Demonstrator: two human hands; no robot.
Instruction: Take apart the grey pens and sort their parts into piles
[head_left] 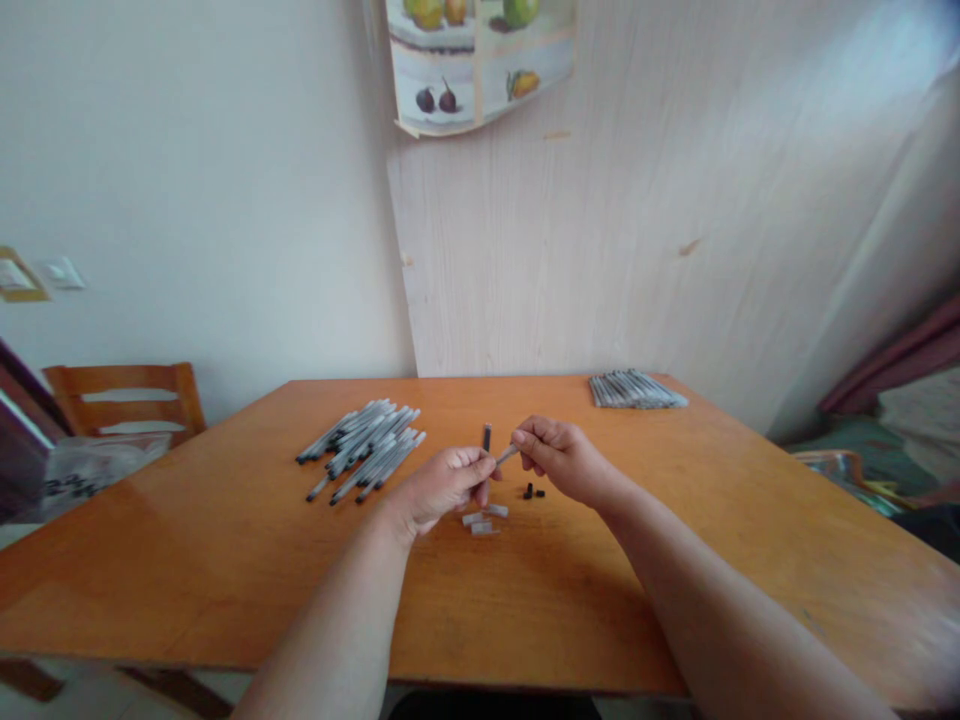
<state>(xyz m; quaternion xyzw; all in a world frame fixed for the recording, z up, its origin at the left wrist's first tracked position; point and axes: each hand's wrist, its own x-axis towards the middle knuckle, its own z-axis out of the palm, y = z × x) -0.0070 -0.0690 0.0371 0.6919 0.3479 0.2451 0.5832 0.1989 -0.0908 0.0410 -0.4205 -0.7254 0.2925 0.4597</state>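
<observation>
My left hand (452, 480) and my right hand (561, 458) meet over the middle of the table. Both pinch a slim, greyish pen part (508, 454) that spans the small gap between them; its exact kind is too small to make out. Just beyond my left fingers shows a dark, narrow stick (487, 437), its lower end hidden by the hand. Several clear pen caps (481, 528) lie below my left fingers. A few small black plugs (529, 492) rest on the wood under my right hand.
To the left lies a loose pile of clear pens with black ends (367, 445). A neater row of pens (637, 389) sits at the back right of the wooden table (270, 570). A wooden chair (127, 395) and a plastic bag with black pieces (90, 470) stand past the left edge.
</observation>
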